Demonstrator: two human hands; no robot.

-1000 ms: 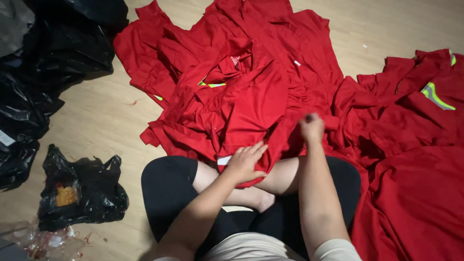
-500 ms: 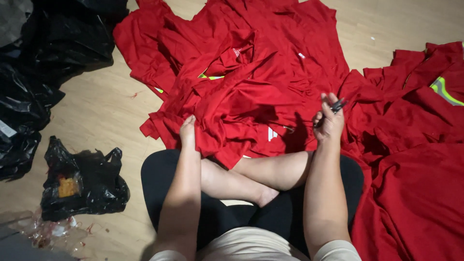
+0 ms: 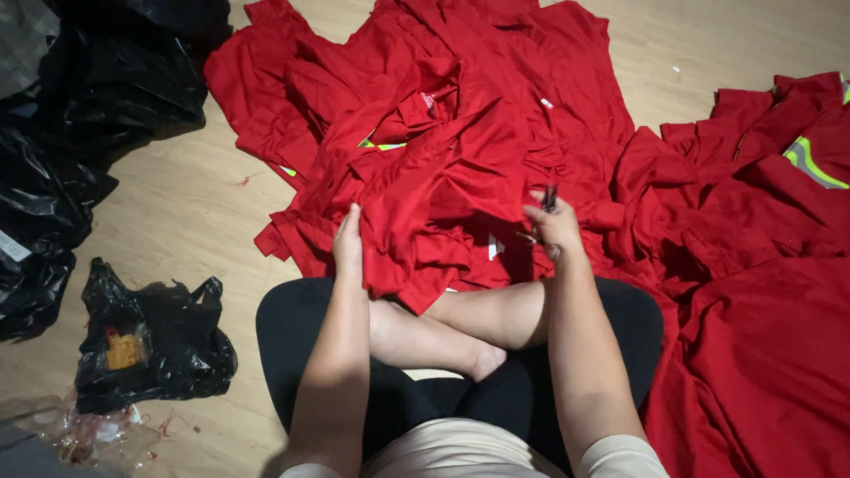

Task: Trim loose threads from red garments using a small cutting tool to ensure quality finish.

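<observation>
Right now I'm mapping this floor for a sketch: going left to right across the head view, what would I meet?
Small black plastic bag → left hand → right hand holding a small dark tool → red garment with yellow-green reflective stripe.

Two hands (image 3: pixel 348 241), roughly two red garment heaps (image 3: pixel 460 168), several black bags (image 3: pixel 150 341).

The left hand (image 3: pixel 348 241) lies flat on a heap of red garments (image 3: pixel 460 168). The right hand (image 3: pixel 551 226) grips small dark snips (image 3: pixel 549 196) above it.

the small dark tool (image 3: pixel 549 198) in my right hand (image 3: pixel 553 232) is too small to identify; red garments (image 3: pixel 761 354) beyond that hand run off the edge, and my left hand (image 3: pixel 348 243) hides its fingertips in cloth.
</observation>
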